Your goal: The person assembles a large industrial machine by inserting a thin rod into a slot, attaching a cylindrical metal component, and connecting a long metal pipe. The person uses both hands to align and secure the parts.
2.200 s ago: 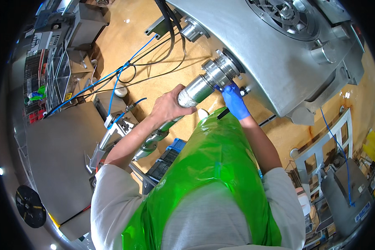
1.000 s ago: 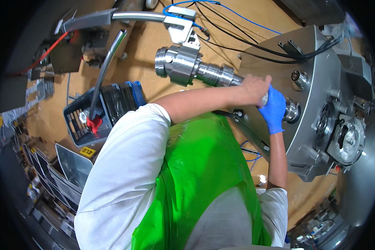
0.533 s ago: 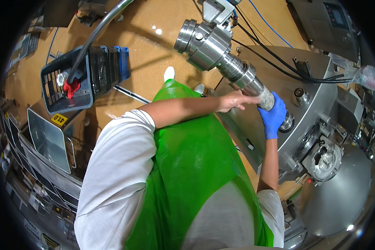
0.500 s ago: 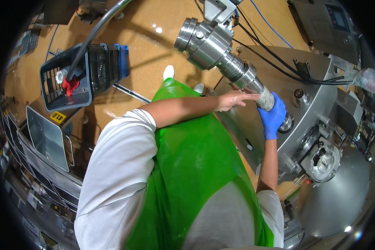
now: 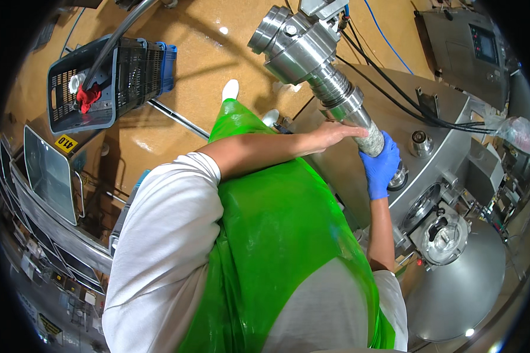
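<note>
A steel machine head (image 5: 309,50) ends in a narrowing nozzle (image 5: 350,105) that slants down to the right. Over its lower end sits a speckled grey-white sleeve (image 5: 371,141), which looks like gathered sausage casing. My right hand (image 5: 380,167), in a blue glove, wraps round the sleeve's lower part. Bare and with fingers stretched out, my left hand (image 5: 331,135) rests against the nozzle and the sleeve's upper end; its thumb is hard to make out. Beyond the glove, a short metal fitting (image 5: 399,177) shows on the steel surface (image 5: 403,94).
On the left stand a dark plastic crate (image 5: 115,97) holding a red item (image 5: 88,99), and a grey tub (image 5: 48,176). A round metal fixture (image 5: 444,236) and a large steel dome (image 5: 459,288) are at lower right. Black cables (image 5: 394,100) cross above the steel surface.
The whole view has shifted slightly, moving the crate and tub leftward. My left hand has slid a little along the nozzle; my right hand keeps its grip round the sleeve.
</note>
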Demonstrator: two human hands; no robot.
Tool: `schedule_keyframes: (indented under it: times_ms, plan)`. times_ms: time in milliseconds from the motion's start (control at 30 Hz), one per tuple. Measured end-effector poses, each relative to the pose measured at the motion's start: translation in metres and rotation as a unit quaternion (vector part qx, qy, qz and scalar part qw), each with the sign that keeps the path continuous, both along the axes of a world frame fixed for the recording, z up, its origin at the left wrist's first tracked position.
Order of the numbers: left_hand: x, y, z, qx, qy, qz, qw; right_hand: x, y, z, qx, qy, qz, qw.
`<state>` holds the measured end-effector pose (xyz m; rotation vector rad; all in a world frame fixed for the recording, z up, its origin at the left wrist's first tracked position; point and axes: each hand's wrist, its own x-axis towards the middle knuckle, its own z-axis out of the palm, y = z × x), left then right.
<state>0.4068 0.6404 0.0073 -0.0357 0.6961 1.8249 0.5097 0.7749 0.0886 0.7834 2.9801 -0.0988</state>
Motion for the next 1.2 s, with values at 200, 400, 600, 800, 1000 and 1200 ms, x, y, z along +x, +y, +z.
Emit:
schedule_keyframes:
  times_ms: [200, 400, 600, 800, 1000, 1200]
  plan:
    - [0.000, 0.000, -0.004, -0.010, 0.017, -0.009, 1.000, -0.004, -0.002, 0.001, 0.005, -0.006, -0.004, 1.000]
    - [-0.004, -0.006, 0.004, -0.053, 0.047, -0.019, 0.997, -0.002, -0.003, 0.003, 0.016, -0.031, 0.005, 0.999]
    - [-0.008, -0.005, -0.002, -0.025, 0.021, -0.049, 0.998, -0.007, 0.009, 0.013, -0.033, -0.088, 0.029, 0.995]
    - [-0.006, -0.004, 0.004, -0.042, -0.031, -0.003, 0.999, -0.063, -0.009, 0.042, -0.125, -0.032, 0.182, 0.975]
    - [-0.003, 0.000, 0.004, -0.020, -0.054, 0.137, 0.989, -0.094, -0.028, 0.010, -0.189, -0.082, 0.125, 0.970]
    - [-0.010, -0.001, 0.006, -0.042, -0.034, 0.115, 0.992, -0.093, -0.026, 0.003, -0.183, -0.070, 0.115, 0.974]
